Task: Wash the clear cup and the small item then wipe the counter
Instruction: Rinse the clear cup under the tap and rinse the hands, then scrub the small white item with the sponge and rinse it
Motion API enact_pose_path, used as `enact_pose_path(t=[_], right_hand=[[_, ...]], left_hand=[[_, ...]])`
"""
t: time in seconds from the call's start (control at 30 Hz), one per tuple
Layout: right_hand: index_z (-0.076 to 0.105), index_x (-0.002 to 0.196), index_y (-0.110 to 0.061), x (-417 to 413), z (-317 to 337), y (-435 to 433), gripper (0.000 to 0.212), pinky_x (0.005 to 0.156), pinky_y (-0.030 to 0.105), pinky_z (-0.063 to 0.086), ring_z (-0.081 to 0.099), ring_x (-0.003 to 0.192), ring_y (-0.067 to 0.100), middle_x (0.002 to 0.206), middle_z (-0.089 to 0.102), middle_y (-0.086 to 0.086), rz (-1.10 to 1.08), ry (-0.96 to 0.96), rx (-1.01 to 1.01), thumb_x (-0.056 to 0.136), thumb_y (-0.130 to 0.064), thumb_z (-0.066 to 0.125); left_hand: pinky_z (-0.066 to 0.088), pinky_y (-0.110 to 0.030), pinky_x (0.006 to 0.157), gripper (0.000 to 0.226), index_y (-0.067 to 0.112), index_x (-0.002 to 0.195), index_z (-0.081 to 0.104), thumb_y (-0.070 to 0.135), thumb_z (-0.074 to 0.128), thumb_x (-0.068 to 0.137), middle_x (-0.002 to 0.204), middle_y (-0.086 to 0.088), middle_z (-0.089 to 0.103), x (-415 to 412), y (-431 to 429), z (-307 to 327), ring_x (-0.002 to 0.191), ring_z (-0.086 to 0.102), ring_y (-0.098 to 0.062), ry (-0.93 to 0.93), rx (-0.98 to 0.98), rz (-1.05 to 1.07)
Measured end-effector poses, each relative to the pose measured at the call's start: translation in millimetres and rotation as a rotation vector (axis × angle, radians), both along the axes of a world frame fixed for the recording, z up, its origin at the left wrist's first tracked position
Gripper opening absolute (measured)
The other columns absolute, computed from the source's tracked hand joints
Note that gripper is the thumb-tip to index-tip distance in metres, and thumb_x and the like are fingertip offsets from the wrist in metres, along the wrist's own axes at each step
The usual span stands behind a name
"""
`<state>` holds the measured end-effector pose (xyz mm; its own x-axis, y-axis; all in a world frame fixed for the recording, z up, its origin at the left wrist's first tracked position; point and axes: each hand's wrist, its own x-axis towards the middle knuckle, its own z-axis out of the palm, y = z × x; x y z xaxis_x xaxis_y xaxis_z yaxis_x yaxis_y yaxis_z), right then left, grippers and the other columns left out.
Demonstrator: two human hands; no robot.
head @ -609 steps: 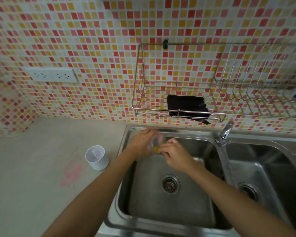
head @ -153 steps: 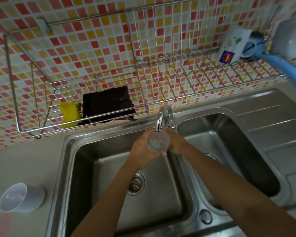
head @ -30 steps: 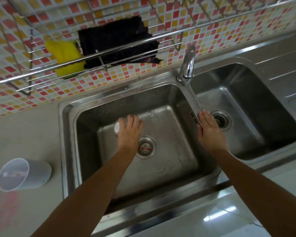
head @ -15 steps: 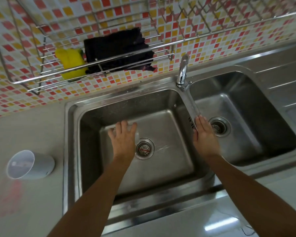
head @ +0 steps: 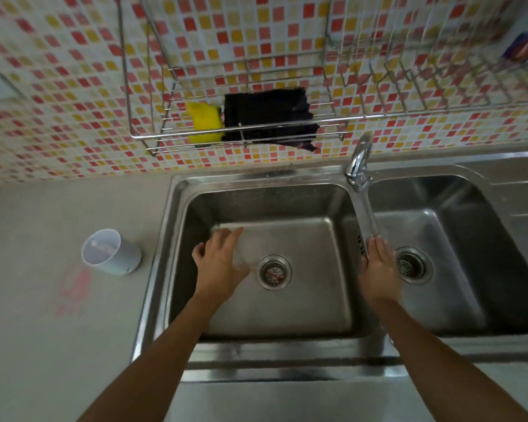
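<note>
The clear cup is faint and see-through, low in the left sink basin beside the drain. My left hand is wrapped over it from the left. My right hand lies flat, fingers together, on the steel divider between the two basins and holds nothing. A white cup stands tilted on the counter left of the sink, with a small item dimly visible inside it. A pink stain marks the counter just in front of that cup.
The faucet stands at the back between the basins, with no water visibly running. A wire rack on the tiled wall holds a yellow sponge and a black cloth. The right basin lies beyond my right hand.
My left hand has turned and shifted left in the basin, and the clear cup now shows beside it. My right hand has stayed on the divider. The view has tilted upward.
</note>
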<state>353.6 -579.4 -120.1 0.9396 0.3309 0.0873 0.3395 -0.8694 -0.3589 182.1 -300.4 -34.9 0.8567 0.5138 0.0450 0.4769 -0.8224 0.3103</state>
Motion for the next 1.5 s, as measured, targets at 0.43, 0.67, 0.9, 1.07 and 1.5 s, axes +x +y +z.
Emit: enact_pose_path(t=[0.43,0.67,0.9,1.07,1.5], right_hand=[[0.053,0.131,-0.004,-99,40,158,0.05,0.099,0.037,0.041,0.054,0.116,0.037,0.125,0.059,0.02,0.292,0.275,0.333,0.085,-0.015,0.069],[0.049,0.135,-0.011,-148,75,273,0.057,0.101,0.035,0.041,0.055,0.119,0.026,0.128,0.06,0.01,0.574,0.352,0.373,0.085,-0.027,0.07],[0.036,0.145,-0.013,-190,106,372,0.079,0.11,0.037,0.033,0.041,0.132,0.022,0.145,0.045,0.007,0.723,0.411,0.312,0.079,-0.035,0.074],[0.028,0.148,-0.017,-203,108,406,0.091,0.107,0.031,0.03,0.037,0.135,0.02,0.15,0.036,0.003,0.757,0.452,0.239,0.075,-0.039,0.077],[0.044,0.136,-0.019,-207,122,421,0.077,0.094,0.028,0.038,0.05,0.119,0.022,0.138,0.048,0.003,0.705,0.462,0.203,0.071,-0.042,0.08]], left_hand=[[0.038,-0.047,0.103,0.078,0.035,0.131,0.041,0.051,0.08,0.065,0.128,0.007,0.052,-121,56,27,0.12,0.048,-0.019,-0.323,-0.325,0.326],[0.043,-0.051,0.099,0.086,0.026,0.133,0.038,0.054,0.079,0.063,0.128,0.003,0.053,-201,104,13,0.116,0.052,-0.02,-0.338,-0.373,0.539],[0.04,-0.048,0.102,0.085,0.023,0.135,0.036,0.048,0.08,0.066,0.129,0.003,0.052,-238,133,0,0.119,0.051,-0.018,-0.284,-0.41,0.559],[0.036,-0.046,0.105,0.092,0.025,0.138,0.031,0.066,0.065,0.063,0.132,0.005,0.049,-250,148,-5,0.121,0.049,-0.015,-0.215,-0.418,0.439],[0.04,-0.034,0.096,0.029,0.017,0.124,0.062,0.022,0.051,0.097,0.122,-0.007,0.064,-180,233,48,0.111,0.051,-0.026,-0.302,-0.111,0.167]])
